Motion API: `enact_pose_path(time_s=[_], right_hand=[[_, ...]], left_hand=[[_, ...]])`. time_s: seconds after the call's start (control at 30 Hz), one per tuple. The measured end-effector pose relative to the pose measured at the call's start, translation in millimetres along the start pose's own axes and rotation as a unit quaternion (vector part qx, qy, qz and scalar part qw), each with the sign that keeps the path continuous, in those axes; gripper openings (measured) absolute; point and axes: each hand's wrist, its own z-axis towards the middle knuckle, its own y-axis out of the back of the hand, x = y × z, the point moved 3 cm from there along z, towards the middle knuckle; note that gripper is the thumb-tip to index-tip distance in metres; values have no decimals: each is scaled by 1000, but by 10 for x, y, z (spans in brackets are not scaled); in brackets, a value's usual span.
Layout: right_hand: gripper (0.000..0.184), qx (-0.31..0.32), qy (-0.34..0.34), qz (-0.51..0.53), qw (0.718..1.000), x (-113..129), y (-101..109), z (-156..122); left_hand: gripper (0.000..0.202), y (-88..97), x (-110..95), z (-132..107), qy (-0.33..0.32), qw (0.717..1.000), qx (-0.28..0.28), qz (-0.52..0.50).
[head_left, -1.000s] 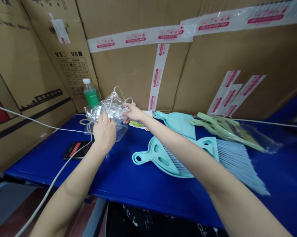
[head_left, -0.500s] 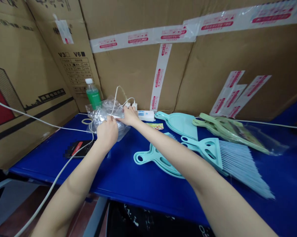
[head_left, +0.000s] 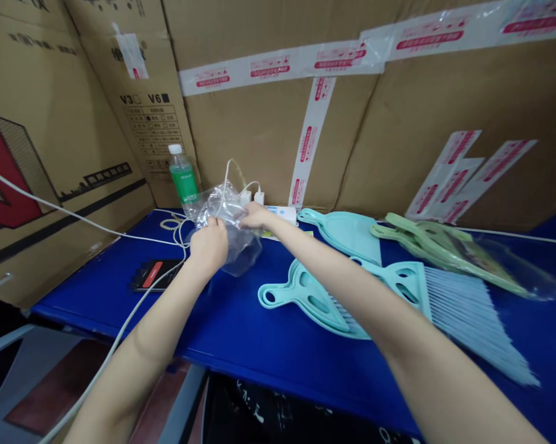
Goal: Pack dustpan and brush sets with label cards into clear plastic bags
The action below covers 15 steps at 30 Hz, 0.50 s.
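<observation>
A crumpled clear plastic bag (head_left: 245,248) is stretched between my two hands above the blue table. My left hand (head_left: 208,246) is closed, its fingers pinching the near left part of the bag. My right hand (head_left: 256,217) grips the bag's right side close to the white power strip (head_left: 285,214); its fingertips are partly hidden by the plastic. To the right lie a turquoise dustpan (head_left: 352,234), a dustpan with a nested brush (head_left: 301,296) partly under my right forearm, and a turquoise brush with pale blue bristles (head_left: 476,320).
A green-labelled bottle (head_left: 183,177) stands behind the bag. A phone (head_left: 155,274) lies at the left, crossed by a white cable (head_left: 142,302). A green dustpan set (head_left: 453,253) in clear plastic is at the right. Taped cardboard (head_left: 259,123) walls the back.
My hands have moved slightly apart, spreading the bag between them. The whole view has shifted a little, so things appear farther right. The dustpans and brushes stay on the table.
</observation>
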Motion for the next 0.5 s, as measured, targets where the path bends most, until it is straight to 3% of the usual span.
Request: enact_pose_path(time_s=[0.07,0.23,0.37,0.5], right_hand=[[25,-13,-2,0,1000,-75,194,-123],[37,-46,4,-4,999,-284,752,-509],[38,-101,62,-28,993,-371,1142,-782],[42,-131,105,72,983,-326,1222,-877]], left_hand=[[48,-24,-5,19,1,1000,3,-8],[54,-104,-3,77,2,1000,-2,-29],[49,-212,7,151,-35,998,4,-51],[46,-323,-48,246,-114,989,-18,-90]])
